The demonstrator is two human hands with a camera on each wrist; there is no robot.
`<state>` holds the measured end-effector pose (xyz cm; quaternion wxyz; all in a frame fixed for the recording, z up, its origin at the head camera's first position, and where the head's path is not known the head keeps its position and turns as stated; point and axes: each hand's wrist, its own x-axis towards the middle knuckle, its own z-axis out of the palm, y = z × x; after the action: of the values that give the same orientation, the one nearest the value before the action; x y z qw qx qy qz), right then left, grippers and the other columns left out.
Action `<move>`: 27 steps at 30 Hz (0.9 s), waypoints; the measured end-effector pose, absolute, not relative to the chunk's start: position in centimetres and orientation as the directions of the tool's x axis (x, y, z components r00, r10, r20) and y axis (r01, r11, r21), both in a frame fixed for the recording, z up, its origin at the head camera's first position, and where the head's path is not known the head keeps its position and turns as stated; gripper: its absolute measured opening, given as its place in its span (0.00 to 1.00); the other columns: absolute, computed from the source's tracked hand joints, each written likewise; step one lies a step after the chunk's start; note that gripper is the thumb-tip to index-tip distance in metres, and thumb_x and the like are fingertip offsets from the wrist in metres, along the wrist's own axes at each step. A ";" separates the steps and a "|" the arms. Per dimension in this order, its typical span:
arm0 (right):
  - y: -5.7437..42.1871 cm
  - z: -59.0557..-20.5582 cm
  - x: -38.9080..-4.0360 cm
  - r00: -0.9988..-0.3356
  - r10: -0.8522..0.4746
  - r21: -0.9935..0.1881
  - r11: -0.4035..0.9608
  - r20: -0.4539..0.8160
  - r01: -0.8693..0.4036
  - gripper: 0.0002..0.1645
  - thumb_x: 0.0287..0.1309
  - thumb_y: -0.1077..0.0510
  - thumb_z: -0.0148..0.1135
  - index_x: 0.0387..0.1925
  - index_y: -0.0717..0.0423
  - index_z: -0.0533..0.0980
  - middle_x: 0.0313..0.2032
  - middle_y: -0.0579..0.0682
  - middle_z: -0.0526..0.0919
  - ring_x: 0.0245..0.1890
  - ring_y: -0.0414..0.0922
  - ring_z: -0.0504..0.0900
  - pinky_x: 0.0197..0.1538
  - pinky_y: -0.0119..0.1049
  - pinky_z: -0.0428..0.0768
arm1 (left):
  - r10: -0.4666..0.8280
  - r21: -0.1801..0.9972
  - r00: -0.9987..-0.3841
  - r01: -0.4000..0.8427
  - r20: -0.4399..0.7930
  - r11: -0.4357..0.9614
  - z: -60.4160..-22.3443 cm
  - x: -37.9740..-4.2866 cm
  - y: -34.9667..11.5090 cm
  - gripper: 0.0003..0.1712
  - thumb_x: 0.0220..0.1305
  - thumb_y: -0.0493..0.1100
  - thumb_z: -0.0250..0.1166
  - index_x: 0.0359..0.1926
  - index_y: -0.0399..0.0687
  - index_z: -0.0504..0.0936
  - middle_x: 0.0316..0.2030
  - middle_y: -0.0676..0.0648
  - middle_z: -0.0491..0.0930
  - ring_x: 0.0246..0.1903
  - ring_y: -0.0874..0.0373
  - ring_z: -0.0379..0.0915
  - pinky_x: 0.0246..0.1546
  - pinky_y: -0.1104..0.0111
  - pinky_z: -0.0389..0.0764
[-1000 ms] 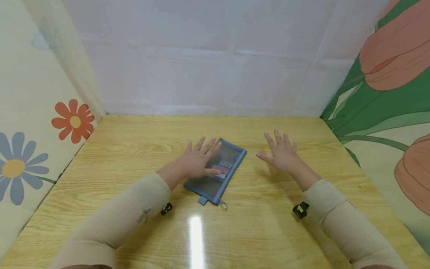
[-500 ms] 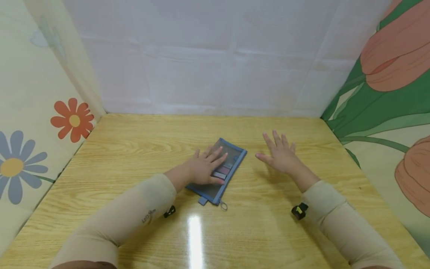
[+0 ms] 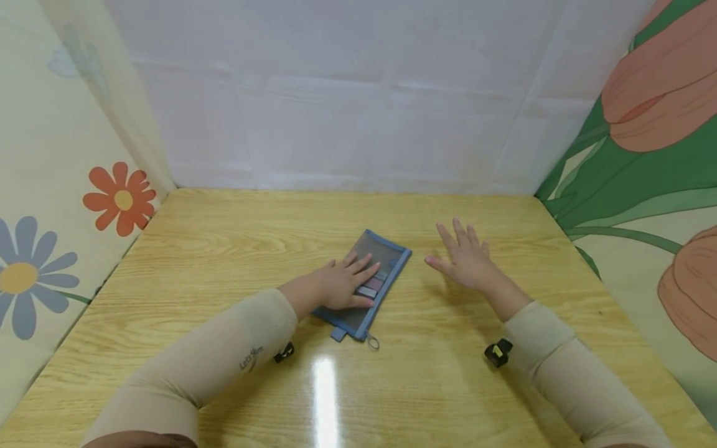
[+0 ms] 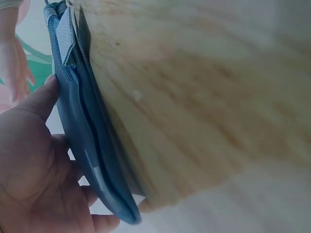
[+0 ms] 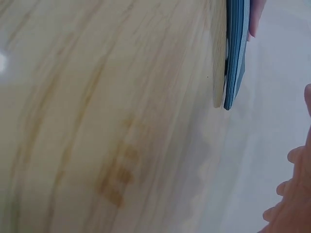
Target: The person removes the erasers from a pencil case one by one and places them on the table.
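Note:
A blue-edged mesh zipper pouch (image 3: 386, 252) lies flat and slanted near the middle of the table, with a few small flat items (image 3: 370, 287) showing through the mesh. My left hand (image 3: 342, 286) is spread over it, fingers extended. In the left wrist view the fingertips meet the side of the pouch (image 4: 87, 131). At the pouch's near corner are a fabric tab (image 3: 338, 334) and a zipper ring (image 3: 373, 342). My right hand (image 3: 467, 261) hovers above the table to the right of the pouch, fingers spread, holding nothing; the right wrist view shows it apart from the pouch (image 5: 235, 53).
The wood-grain table (image 3: 224, 236) reaches back to a white cloth backdrop (image 3: 358, 124). Flower-printed panels stand at the left (image 3: 56, 186) and right (image 3: 661, 186). Light glares off the tabletop near the front.
My left hand has moved right and slightly toward me, down onto the pouch. The right hand has drifted slightly left. The pouch has stayed where it was.

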<state>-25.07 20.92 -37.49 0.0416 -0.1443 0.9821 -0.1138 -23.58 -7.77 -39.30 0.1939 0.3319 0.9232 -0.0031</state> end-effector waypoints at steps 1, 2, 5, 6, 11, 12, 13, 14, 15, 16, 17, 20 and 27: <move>20.9 -37.5 -25.1 -0.954 -0.295 -0.239 0.931 -0.045 -0.277 0.53 0.55 0.25 0.38 0.71 0.46 0.35 0.69 0.61 0.29 0.66 0.66 0.31 0.57 0.69 0.36 | 0.608 0.122 -0.707 0.610 -0.362 0.783 -39.3 -23.6 -7.8 0.47 0.59 0.73 0.39 0.71 0.61 0.33 0.71 0.48 0.29 0.68 0.44 0.25 0.61 0.44 0.44; 20.8 -37.5 -25.1 -0.954 -0.297 -0.242 0.929 -0.040 -0.279 0.53 0.54 0.25 0.38 0.71 0.47 0.36 0.69 0.61 0.30 0.66 0.66 0.31 0.57 0.69 0.36 | 0.603 0.118 -0.710 0.607 -0.363 0.786 -39.3 -23.6 -7.7 0.47 0.58 0.73 0.39 0.71 0.61 0.33 0.71 0.49 0.29 0.68 0.45 0.25 0.61 0.45 0.44; 20.5 -37.5 -25.2 -0.951 -0.307 -0.250 0.923 -0.020 -0.293 0.53 0.54 0.25 0.38 0.72 0.48 0.38 0.69 0.62 0.31 0.66 0.66 0.31 0.57 0.69 0.38 | 0.591 0.117 -0.724 0.593 -0.355 0.797 -39.3 -23.6 -7.7 0.48 0.58 0.73 0.39 0.71 0.61 0.34 0.71 0.48 0.31 0.68 0.44 0.27 0.61 0.44 0.46; 20.4 -37.5 -25.2 -0.951 -0.310 -0.252 0.921 -0.013 -0.297 0.53 0.54 0.25 0.38 0.72 0.48 0.38 0.69 0.62 0.32 0.66 0.66 0.31 0.57 0.69 0.38 | 0.587 0.111 -0.728 0.590 -0.353 0.799 -39.3 -23.6 -7.7 0.48 0.58 0.73 0.39 0.71 0.61 0.34 0.71 0.47 0.31 0.68 0.44 0.28 0.61 0.44 0.46; 19.7 -37.6 -25.5 -0.946 -0.325 -0.253 0.915 0.002 -0.315 0.53 0.55 0.25 0.37 0.72 0.49 0.39 0.69 0.63 0.33 0.66 0.66 0.32 0.58 0.68 0.41 | 0.557 0.097 -0.750 0.563 -0.356 0.821 -39.1 -23.5 -7.5 0.47 0.58 0.73 0.40 0.72 0.60 0.35 0.71 0.46 0.33 0.68 0.44 0.30 0.61 0.45 0.47; 19.6 -37.6 -25.5 -0.945 -0.326 -0.255 0.914 0.001 -0.316 0.53 0.55 0.26 0.38 0.72 0.49 0.39 0.69 0.63 0.33 0.66 0.66 0.32 0.58 0.68 0.41 | 0.547 0.091 -0.756 0.555 -0.360 0.827 -39.0 -23.5 -7.4 0.47 0.58 0.73 0.39 0.72 0.60 0.35 0.71 0.46 0.33 0.68 0.43 0.30 0.61 0.46 0.47; 19.4 -37.6 -25.6 -0.945 -0.327 -0.255 0.914 -0.001 -0.316 0.52 0.55 0.26 0.38 0.72 0.49 0.39 0.69 0.63 0.33 0.66 0.66 0.32 0.58 0.68 0.41 | 0.536 0.082 -0.762 0.547 -0.363 0.833 -39.0 -23.5 -7.4 0.47 0.58 0.73 0.39 0.71 0.60 0.35 0.71 0.46 0.33 0.68 0.43 0.30 0.61 0.46 0.48; 19.2 -37.6 -25.6 -0.945 -0.328 -0.261 0.912 -0.001 -0.316 0.52 0.55 0.26 0.38 0.72 0.49 0.39 0.69 0.63 0.33 0.66 0.66 0.32 0.58 0.68 0.40 | 0.524 0.073 -0.769 0.538 -0.365 0.840 -38.9 -23.5 -7.4 0.47 0.59 0.73 0.39 0.71 0.59 0.35 0.71 0.46 0.33 0.68 0.43 0.30 0.61 0.46 0.48; 19.1 -37.6 -25.6 -0.945 -0.328 -0.269 0.910 -0.001 -0.316 0.52 0.56 0.27 0.39 0.72 0.49 0.39 0.69 0.63 0.33 0.66 0.66 0.31 0.58 0.68 0.40 | 0.514 0.066 -0.777 0.528 -0.363 0.846 -38.9 -23.5 -7.4 0.47 0.59 0.73 0.39 0.72 0.59 0.35 0.71 0.45 0.33 0.68 0.43 0.30 0.61 0.46 0.48; 18.9 -37.6 -25.6 -0.944 -0.329 -0.272 0.909 -0.002 -0.316 0.52 0.56 0.28 0.40 0.72 0.49 0.39 0.69 0.63 0.32 0.66 0.66 0.31 0.58 0.68 0.40 | 0.501 0.059 -0.786 0.517 -0.362 0.854 -38.9 -23.5 -7.3 0.47 0.59 0.73 0.39 0.72 0.58 0.36 0.71 0.45 0.34 0.68 0.42 0.31 0.61 0.46 0.48; 18.8 -37.6 -25.6 -0.944 -0.329 -0.276 0.908 -0.002 -0.316 0.51 0.56 0.28 0.40 0.72 0.49 0.39 0.69 0.63 0.32 0.66 0.65 0.31 0.58 0.68 0.40 | 0.488 0.050 -0.795 0.506 -0.361 0.861 -38.9 -23.5 -7.3 0.47 0.59 0.73 0.39 0.72 0.58 0.35 0.71 0.44 0.34 0.68 0.42 0.31 0.61 0.46 0.49; 18.4 -37.6 -25.6 -0.943 -0.332 -0.282 0.905 0.000 -0.318 0.51 0.56 0.28 0.40 0.72 0.49 0.38 0.69 0.63 0.32 0.66 0.65 0.31 0.58 0.67 0.40 | 0.457 0.037 -0.817 0.476 -0.352 0.879 -38.9 -23.5 -7.3 0.47 0.59 0.72 0.39 0.72 0.57 0.36 0.71 0.42 0.35 0.67 0.40 0.33 0.61 0.47 0.50; 17.7 -37.8 -25.9 -0.940 -0.342 -0.283 0.901 0.003 -0.328 0.52 0.55 0.26 0.38 0.72 0.48 0.37 0.69 0.61 0.31 0.66 0.65 0.32 0.60 0.65 0.41 | 0.399 0.023 -0.844 0.420 -0.358 0.907 -38.9 -23.6 -7.3 0.47 0.60 0.71 0.38 0.72 0.53 0.36 0.70 0.38 0.36 0.67 0.37 0.34 0.62 0.49 0.49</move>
<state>-25.88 17.73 -37.81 0.0233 -0.1718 0.9747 -0.1408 -23.62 -7.33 -38.89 0.1801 0.2133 0.9598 -0.0281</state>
